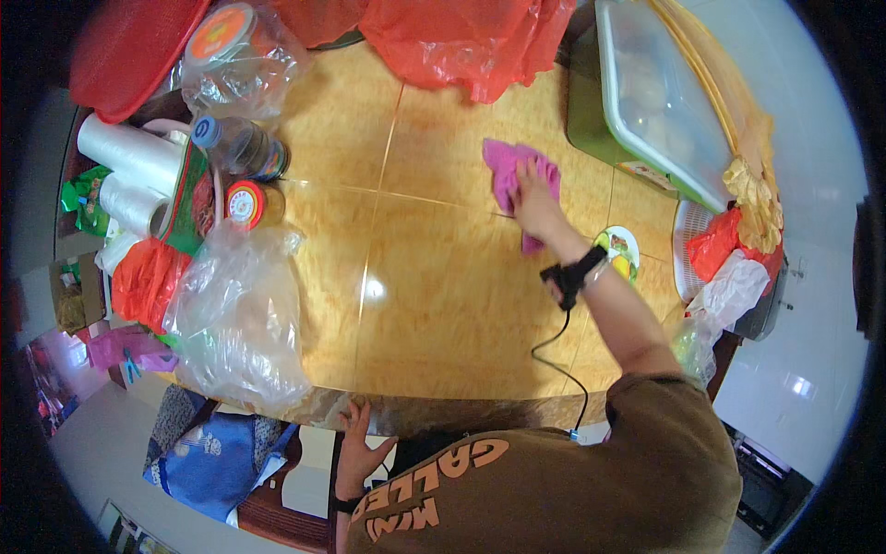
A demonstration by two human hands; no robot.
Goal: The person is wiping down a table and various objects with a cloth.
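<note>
My right hand (534,199) presses a pink cloth (504,161) onto the yellow tiled tabletop (443,291). Part of the cloth sticks out beneath my wrist, and the palm side of the hand is hidden. A black wrist strap with a cable (559,337) sits on that arm. My left hand (358,436) rests with its fingers apart against the table's brown front edge (429,413), holding nothing. Just right of my right wrist lies a small white and green item (623,244), partly covered by the forearm.
Left are a clear plastic bag (239,318), a red-lidded jar (246,204), a blue-capped bottle (242,147) and plastic rolls (131,152). A red plastic bag (464,41) lies at the back. A lidded green storage box (644,104) and a white basket (686,242) stand right.
</note>
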